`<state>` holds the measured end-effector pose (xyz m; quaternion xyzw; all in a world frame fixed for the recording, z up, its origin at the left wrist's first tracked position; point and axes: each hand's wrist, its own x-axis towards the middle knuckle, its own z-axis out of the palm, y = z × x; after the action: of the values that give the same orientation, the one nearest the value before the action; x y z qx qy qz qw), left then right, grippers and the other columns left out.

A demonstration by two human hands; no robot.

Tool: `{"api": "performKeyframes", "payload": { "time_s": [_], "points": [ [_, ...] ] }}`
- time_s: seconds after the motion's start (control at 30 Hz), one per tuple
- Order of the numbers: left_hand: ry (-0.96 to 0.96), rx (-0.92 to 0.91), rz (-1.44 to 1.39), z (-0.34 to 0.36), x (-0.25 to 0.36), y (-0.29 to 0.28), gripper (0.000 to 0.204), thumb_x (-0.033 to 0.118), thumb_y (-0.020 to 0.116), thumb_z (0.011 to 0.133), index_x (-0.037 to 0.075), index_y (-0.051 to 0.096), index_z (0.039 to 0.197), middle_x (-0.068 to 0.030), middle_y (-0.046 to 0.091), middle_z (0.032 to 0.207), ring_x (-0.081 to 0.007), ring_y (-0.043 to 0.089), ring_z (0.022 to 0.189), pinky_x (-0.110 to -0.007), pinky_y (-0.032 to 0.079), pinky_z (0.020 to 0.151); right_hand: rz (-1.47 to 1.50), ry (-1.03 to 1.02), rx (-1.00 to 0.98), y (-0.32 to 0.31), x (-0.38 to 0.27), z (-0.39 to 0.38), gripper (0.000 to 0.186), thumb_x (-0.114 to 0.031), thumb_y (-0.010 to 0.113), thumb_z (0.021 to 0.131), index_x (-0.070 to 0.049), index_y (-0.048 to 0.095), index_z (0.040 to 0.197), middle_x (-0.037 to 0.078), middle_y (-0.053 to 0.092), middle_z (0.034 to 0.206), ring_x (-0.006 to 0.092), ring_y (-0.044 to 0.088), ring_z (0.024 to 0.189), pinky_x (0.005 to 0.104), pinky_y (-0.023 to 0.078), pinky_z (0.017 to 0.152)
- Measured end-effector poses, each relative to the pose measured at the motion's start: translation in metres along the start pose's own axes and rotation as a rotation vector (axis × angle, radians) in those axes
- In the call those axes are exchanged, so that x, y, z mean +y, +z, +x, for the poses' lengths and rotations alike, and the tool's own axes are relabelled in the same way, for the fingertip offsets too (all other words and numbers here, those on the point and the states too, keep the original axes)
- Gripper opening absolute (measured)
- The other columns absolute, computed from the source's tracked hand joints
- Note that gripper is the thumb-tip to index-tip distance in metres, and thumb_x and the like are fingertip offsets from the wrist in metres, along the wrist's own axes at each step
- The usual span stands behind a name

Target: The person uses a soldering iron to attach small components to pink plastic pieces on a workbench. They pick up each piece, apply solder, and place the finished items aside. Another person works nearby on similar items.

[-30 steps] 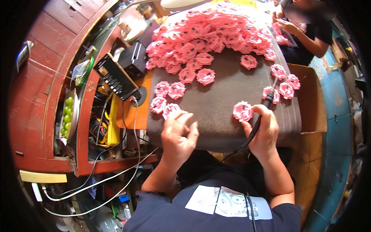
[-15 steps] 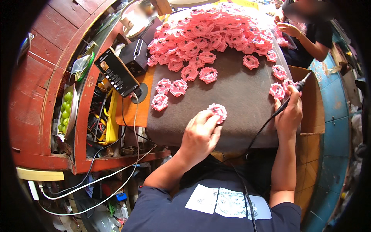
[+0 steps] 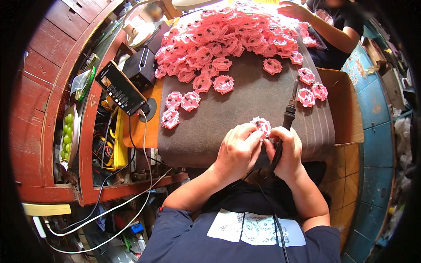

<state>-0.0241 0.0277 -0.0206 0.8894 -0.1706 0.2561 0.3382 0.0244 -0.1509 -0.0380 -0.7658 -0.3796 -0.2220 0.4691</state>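
Note:
My left hand [image 3: 237, 151] pinches a small pink plastic part [image 3: 262, 126] with white edges and a dark piece in its middle. Beside it, my right hand [image 3: 288, 154] is closed around the black handle of a soldering iron [image 3: 289, 115], whose tip points away over the mat. The right fingertips are close against the held part; whether they grip it as well I cannot tell. To the right of the iron lie three more pink parts [image 3: 306, 97]. Another three pink parts [image 3: 190, 101] lie loose on the left side of the mat.
A large heap of pink parts [image 3: 210, 41] covers the far side of the dark mat [image 3: 237, 114]. On the left stand a phone [image 3: 121, 88] and a black box [image 3: 140, 68]. A co-worker's arm [image 3: 333, 33] reaches in at the far right, near a cardboard box [image 3: 342, 105].
My right hand has come from the mat's right edge with the soldering iron to meet my left hand. The held part has shifted slightly right. The co-worker's hand has moved over the heap.

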Motion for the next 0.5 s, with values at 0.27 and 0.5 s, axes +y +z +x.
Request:
{"api": "performKeyframes", "payload": {
  "time_s": [0.27,0.5],
  "points": [
    [-0.014,0.013,-0.019,-0.0006,-0.0012,0.0033,0.032,0.002,0.078,0.085,-0.001,0.070,0.116,-0.0185,0.068,0.115,-0.0404,0.069,0.106,-0.049,0.057,0.094,0.017,0.056,0.045,0.0014,-0.0034,0.0034,0.043,0.010,0.074,0.085,-0.004,0.058,0.122,0.012,0.065,0.096,0.0240,0.062,0.073,0.0362,0.052,0.067],
    [-0.018,0.011,-0.021,-0.0014,-0.0013,0.0032,0.030,0.002,0.078,0.085,0.000,0.071,0.114,-0.0186,0.068,0.115,-0.0401,0.069,0.107,-0.049,0.057,0.094,-0.020,0.104,0.067,0.0085,-0.0042,0.0050,0.042,0.010,0.072,0.085,-0.003,0.059,0.123,0.011,0.064,0.091,0.0229,0.062,0.070,0.0354,0.052,0.065]
  ]
}}
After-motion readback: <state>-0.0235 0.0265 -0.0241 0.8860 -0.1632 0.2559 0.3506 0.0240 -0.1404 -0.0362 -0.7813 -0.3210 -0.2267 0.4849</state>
